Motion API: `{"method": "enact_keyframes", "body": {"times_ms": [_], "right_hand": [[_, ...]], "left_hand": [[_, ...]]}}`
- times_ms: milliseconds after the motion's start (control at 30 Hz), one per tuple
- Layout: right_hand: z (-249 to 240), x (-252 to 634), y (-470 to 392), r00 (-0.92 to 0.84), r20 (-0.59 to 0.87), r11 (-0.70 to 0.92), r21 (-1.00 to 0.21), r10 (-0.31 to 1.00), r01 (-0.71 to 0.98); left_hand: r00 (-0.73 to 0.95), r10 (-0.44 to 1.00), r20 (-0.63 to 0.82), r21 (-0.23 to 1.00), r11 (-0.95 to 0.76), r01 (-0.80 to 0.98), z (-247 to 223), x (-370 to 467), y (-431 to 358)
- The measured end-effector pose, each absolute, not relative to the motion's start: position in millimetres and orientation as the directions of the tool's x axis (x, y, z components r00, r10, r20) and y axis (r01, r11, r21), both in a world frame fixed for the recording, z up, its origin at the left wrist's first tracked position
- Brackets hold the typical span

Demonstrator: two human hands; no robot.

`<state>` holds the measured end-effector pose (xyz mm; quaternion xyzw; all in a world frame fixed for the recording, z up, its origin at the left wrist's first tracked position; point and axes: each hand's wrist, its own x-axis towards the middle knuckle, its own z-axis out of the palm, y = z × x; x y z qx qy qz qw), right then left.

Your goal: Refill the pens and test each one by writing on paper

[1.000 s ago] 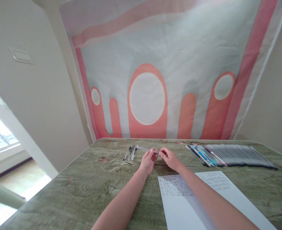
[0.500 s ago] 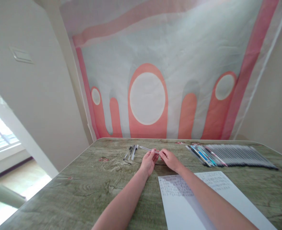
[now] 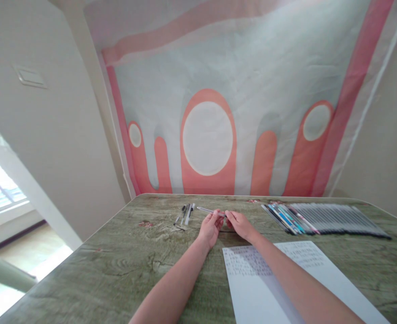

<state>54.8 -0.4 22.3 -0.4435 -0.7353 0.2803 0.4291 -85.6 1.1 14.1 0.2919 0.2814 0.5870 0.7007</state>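
A slim, clear pen (image 3: 205,210) is held above the table between both hands, its length pointing to the far left. My left hand (image 3: 211,228) is closed around its middle, thumb on top. At the pen's near right end, my right hand (image 3: 238,223) pinches with closed fingers; what exactly lies under those fingertips is hidden. Left of the hands lie several pen parts (image 3: 187,214), some dark and some clear, side by side on the wood-patterned table (image 3: 117,265).
A white sheet with handwriting (image 3: 262,288) lies under my right forearm. To the right is a long row of clear pens (image 3: 340,218), with several coloured pens (image 3: 288,219) at its left end. A wall hanging (image 3: 249,67) rises behind the table.
My right hand has shifted very slightly at the pen's end. The pen, my left hand and the things on the table look nearly the same.
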Motion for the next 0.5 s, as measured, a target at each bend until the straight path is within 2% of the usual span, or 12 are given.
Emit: {"method": "enact_keyframes", "body": {"times_ms": [167,367,500], "right_hand": [[20.7,56.0,0.6,-0.217,0.423,0.475,-0.779,0.880,0.409],[22.2,56.4,0.5,-0.224,0.378,0.437,-0.820,0.898,0.370],[22.6,56.0,-0.2,-0.214,0.435,0.485,-0.779,0.875,0.398]], "left_hand": [[0.140,0.988,-0.061,0.745,0.138,-0.653,13.6,-86.8,1.8],[0.153,0.988,-0.036,0.747,0.128,-0.652,12.0,-86.6,3.0],[0.157,0.987,-0.032,0.754,0.127,-0.645,12.5,-86.5,2.5]]}}
